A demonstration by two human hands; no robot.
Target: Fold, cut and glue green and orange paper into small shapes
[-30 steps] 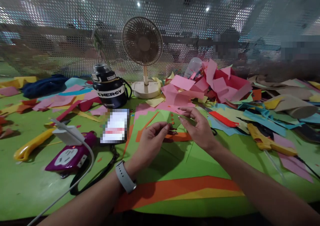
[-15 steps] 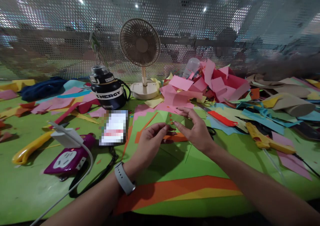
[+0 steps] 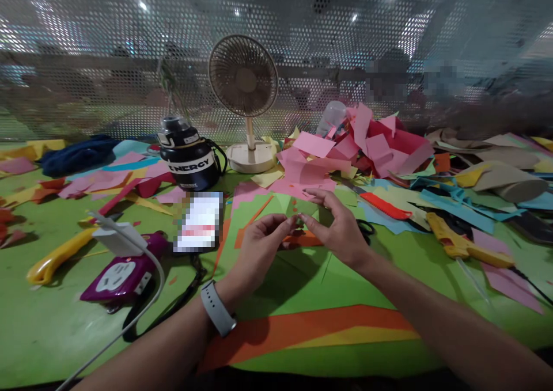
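Observation:
My left hand [image 3: 264, 242], a pale-strapped watch on its wrist, is closed in a pinch above the green paper [image 3: 276, 290]. What lies between its fingertips is too small to make out. Opposite it, my right hand [image 3: 339, 230] has its thumb tip close to the left fingertips, while its index finger stretches forward, apart from the thumb. Just beyond the fingertips, a row of small orange paper bits [image 3: 295, 204] shows on light green folded paper [image 3: 281, 200]. An orange strip [image 3: 307, 239] passes below the hands, partly covered by them.
A phone [image 3: 199, 223], purple power strip [image 3: 116, 278] and yellow-handled tool [image 3: 60, 253] lie left. A bottle [image 3: 190, 159] and fan [image 3: 246, 80] stand behind. Rightward are a red-handled cutter [image 3: 384, 205], black scissors [image 3: 366, 228], yellow glue gun [image 3: 462, 242] and pink paper scraps [image 3: 380, 143].
My right thumb has come down and left to meet the left fingertips. The left hand has barely moved. The whole view has shifted slightly.

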